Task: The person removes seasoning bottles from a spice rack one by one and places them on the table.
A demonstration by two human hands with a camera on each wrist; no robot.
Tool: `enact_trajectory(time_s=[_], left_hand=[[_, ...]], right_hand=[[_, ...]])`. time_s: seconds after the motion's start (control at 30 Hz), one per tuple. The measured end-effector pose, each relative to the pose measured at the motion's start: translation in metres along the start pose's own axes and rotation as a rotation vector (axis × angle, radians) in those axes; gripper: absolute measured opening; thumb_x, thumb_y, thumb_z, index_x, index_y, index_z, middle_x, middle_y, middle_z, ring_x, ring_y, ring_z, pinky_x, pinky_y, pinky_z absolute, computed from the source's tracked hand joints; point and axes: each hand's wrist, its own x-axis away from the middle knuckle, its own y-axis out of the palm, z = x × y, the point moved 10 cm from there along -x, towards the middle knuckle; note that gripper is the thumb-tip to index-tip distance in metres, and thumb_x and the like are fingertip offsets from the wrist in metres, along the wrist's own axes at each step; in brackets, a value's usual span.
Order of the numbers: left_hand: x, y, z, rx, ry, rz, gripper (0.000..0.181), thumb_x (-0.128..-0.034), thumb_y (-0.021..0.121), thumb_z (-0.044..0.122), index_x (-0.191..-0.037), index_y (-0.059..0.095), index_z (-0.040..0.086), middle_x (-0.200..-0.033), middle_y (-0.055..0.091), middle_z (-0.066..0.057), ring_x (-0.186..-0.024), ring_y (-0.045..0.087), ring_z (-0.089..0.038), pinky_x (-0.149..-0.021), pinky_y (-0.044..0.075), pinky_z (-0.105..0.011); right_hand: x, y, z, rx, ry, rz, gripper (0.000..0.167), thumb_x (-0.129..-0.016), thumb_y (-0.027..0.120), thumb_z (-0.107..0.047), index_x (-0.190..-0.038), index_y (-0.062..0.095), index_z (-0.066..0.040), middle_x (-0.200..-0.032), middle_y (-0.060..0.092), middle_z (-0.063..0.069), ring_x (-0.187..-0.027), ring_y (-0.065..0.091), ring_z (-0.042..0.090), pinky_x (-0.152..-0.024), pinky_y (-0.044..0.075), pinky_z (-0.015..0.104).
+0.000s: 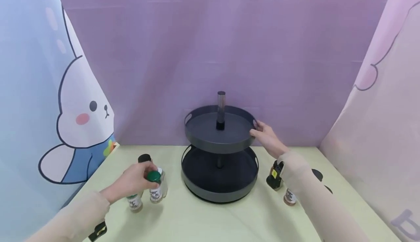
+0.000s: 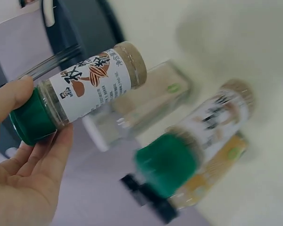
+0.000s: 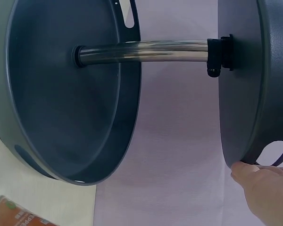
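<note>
My left hand (image 1: 132, 180) pinches the green cap of a spice jar (image 1: 156, 194) between thumb and fingers. In the left wrist view this spice jar (image 2: 92, 84) shows a white label with dark characters and brownish powder inside. At centre stands a dark grey two-tier rack, with an upper tray (image 1: 218, 147) and a lower tray (image 1: 220, 197) on one metal post (image 1: 221, 107). My right hand (image 1: 268, 139) grips the upper tray's rim beside its handle cutout, thumb towards the front. In the right wrist view the thumb touches the tray edge; the other fingers are partly hidden.
Beside my left hand stand another green-capped jar (image 1: 135, 202), a black-capped jar (image 1: 144, 158) and a clear rectangular container (image 2: 155, 94). Under my right forearm are a dark-topped bottle (image 1: 275, 178), a labelled jar (image 1: 290, 197) and a black lid (image 1: 317, 175). A purple curtain (image 1: 295, 52) hangs behind.
</note>
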Motion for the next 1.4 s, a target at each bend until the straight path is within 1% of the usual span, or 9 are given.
enact_trajectory(time_s=[0.1,0.2,0.43,0.6,0.77,0.97,1.17,1.23,1.4], left_hand=[[0.003,0.008,-0.012,0.012,-0.018,-0.004,0.042,-0.0660,0.080,0.016,-0.101,0.058,0.006,-0.089,0.063,-0.002,-0.081,0.059,-0.014,-0.070,0.054,-0.031],[0.004,0.013,-0.021,0.024,-0.027,-0.003,0.042,-0.0654,0.081,0.016,-0.099,0.058,0.005,-0.088,0.063,-0.002,-0.081,0.059,-0.014,-0.069,0.054,-0.031],[0.007,0.017,-0.029,-0.027,-0.016,0.018,0.042,-0.0631,0.081,0.015,-0.097,0.059,0.006,-0.082,0.063,-0.002,-0.079,0.060,-0.014,-0.069,0.054,-0.033],[0.010,0.019,-0.033,-0.021,-0.020,0.032,0.042,-0.0635,0.081,0.014,-0.097,0.058,0.005,-0.092,0.066,-0.008,-0.082,0.062,-0.018,-0.069,0.055,-0.035],[0.010,0.023,-0.040,-0.015,-0.062,0.023,0.042,-0.0638,0.081,0.015,-0.097,0.057,0.006,-0.099,0.066,-0.011,-0.087,0.063,-0.022,-0.071,0.055,-0.036],[0.008,0.022,-0.041,-0.017,-0.048,0.043,0.046,-0.0641,0.081,0.017,-0.101,0.056,0.005,-0.100,0.064,-0.012,-0.086,0.063,-0.023,-0.070,0.055,-0.036],[0.008,0.028,-0.042,-0.038,-0.055,0.039,0.046,-0.0645,0.081,0.015,-0.104,0.057,0.007,-0.099,0.065,-0.011,-0.089,0.062,-0.024,-0.074,0.054,-0.040],[0.008,0.030,-0.041,-0.049,-0.048,0.038,0.046,-0.0641,0.081,0.014,-0.104,0.058,0.007,-0.100,0.065,-0.011,-0.091,0.062,-0.026,-0.076,0.053,-0.042],[0.007,0.030,-0.035,-0.089,-0.015,0.063,0.045,-0.0621,0.081,0.013,-0.101,0.059,0.008,-0.102,0.064,-0.012,-0.093,0.062,-0.027,-0.078,0.053,-0.044]], right_hand=[[-0.003,0.003,-0.001,-0.008,-0.004,-0.002,0.074,-0.087,0.044,-0.010,-0.146,0.000,-0.001,-0.154,0.010,0.011,-0.141,0.008,0.025,-0.114,0.016,0.040],[-0.004,0.004,0.000,-0.010,0.003,-0.001,0.075,-0.087,0.044,-0.011,-0.146,0.000,-0.002,-0.154,0.010,0.010,-0.141,0.008,0.024,-0.114,0.016,0.040],[-0.005,0.004,-0.002,0.003,-0.004,-0.004,0.074,-0.087,0.044,-0.012,-0.147,0.000,-0.004,-0.154,0.010,0.009,-0.141,0.009,0.024,-0.114,0.018,0.040],[-0.005,0.003,-0.004,0.018,-0.007,-0.004,0.074,-0.088,0.044,-0.013,-0.147,0.000,-0.005,-0.154,0.011,0.008,-0.141,0.009,0.023,-0.114,0.018,0.041],[-0.006,0.004,-0.006,0.020,-0.008,-0.007,0.074,-0.087,0.044,-0.013,-0.147,0.000,-0.005,-0.154,0.011,0.007,-0.141,0.009,0.023,-0.114,0.018,0.041],[-0.007,0.001,-0.007,0.022,-0.015,-0.009,0.075,-0.087,0.044,-0.012,-0.147,-0.001,-0.005,-0.154,0.010,0.008,-0.141,0.008,0.024,-0.113,0.019,0.042],[-0.005,0.000,-0.003,0.015,-0.014,-0.016,0.073,-0.088,0.043,-0.012,-0.146,0.000,-0.003,-0.154,0.009,0.010,-0.141,0.008,0.026,-0.114,0.017,0.043],[-0.004,0.001,-0.003,0.010,-0.018,-0.019,0.073,-0.088,0.043,-0.011,-0.146,0.000,-0.002,-0.154,0.009,0.011,-0.141,0.008,0.026,-0.114,0.017,0.043],[-0.004,-0.002,-0.002,0.017,-0.004,-0.019,0.072,-0.089,0.042,-0.011,-0.146,-0.001,-0.003,-0.154,0.009,0.010,-0.141,0.007,0.026,-0.114,0.018,0.044]])
